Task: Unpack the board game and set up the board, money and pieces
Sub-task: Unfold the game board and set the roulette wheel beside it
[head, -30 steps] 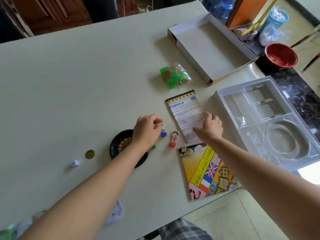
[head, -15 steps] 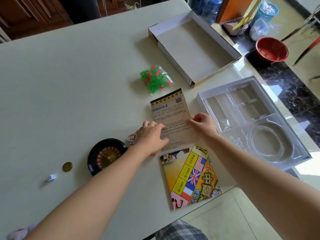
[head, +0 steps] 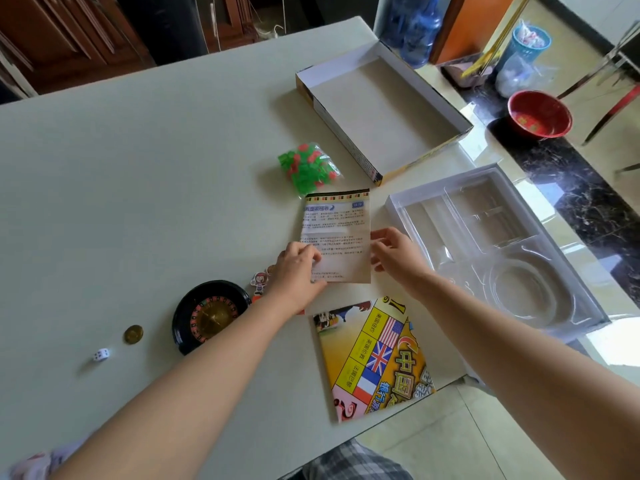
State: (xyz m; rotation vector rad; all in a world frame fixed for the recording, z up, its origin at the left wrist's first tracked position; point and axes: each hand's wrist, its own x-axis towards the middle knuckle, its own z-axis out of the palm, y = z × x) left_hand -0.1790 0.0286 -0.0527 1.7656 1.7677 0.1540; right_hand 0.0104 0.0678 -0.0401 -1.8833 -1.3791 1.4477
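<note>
Brought the left hand (head: pixel 298 268) off the pawn (head: pixel 259 282) beside the wheel (head: pixel 211 315), busy there 1 s before, and across to the leaflet (head: pixel 337 237). Clamped its curled fingers on the leaflet's left edge. Kept the right hand (head: pixel 391 252) at the right edge throughout, now with fingers apart and thumb lowest; touching the paper or just beside it, could not tell. Seemed to have squared the leaflet up between both hands, 1 crease showing across its middle; raised off the table (head: pixel 138 185) or flat on it, could not say. Left the rest where it lay: die (head: pixel 101 355) and coin (head: pixel 133 334) left of the wheel, bag of houses (head: pixel 308 168) beyond the leaflet, open box (head: pixel 381 109) and tray (head: pixel 485 237) to the right. Left the board (head: pixel 374 358) folded at the table's near edge, just below the leaflet and apart from both hands. Judged this a turn away from the pieces to deal with the leaflet, probably to open or move it. Board not yet unfolded and no money plainly seen, so most of the setup probably ahead.
</note>
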